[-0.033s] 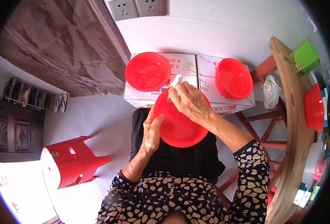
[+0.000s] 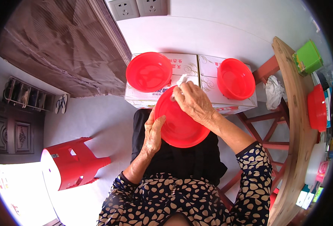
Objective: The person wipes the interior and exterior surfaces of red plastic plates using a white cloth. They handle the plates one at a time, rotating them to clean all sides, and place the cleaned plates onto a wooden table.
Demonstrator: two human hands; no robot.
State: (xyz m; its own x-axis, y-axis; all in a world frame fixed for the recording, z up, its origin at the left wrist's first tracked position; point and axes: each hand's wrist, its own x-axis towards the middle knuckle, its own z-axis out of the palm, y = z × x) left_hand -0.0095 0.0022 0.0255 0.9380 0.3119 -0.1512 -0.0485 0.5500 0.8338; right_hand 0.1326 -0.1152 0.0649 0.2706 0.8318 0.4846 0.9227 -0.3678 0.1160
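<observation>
Above my lap I hold a red plastic basin (image 2: 183, 130), tilted with its inside toward me. My left hand (image 2: 153, 132) grips its left rim, thumb on the inner side and fingers behind. At the basin's far rim, my right hand (image 2: 193, 102) is closed on a white cloth (image 2: 182, 80), pressing it there; part of the cloth is hidden under the fingers. Two more red basins, one at the left (image 2: 150, 72) and a deeper one at the right (image 2: 235, 79), sit on the cardboard boxes (image 2: 187, 63) beyond my hands.
To my right runs a wooden table (image 2: 300, 150) with a red basin (image 2: 317, 108) and a green container (image 2: 308, 58). A crumpled white cloth (image 2: 274, 92) hangs beside it. A red plastic stool (image 2: 74, 164) lies on its side at left, near slippers (image 2: 61, 103) and a rack (image 2: 27, 94).
My right hand and the white cloth have shifted slightly to the right along the far rim. The held basin has moved very little; my left hand keeps its grip.
</observation>
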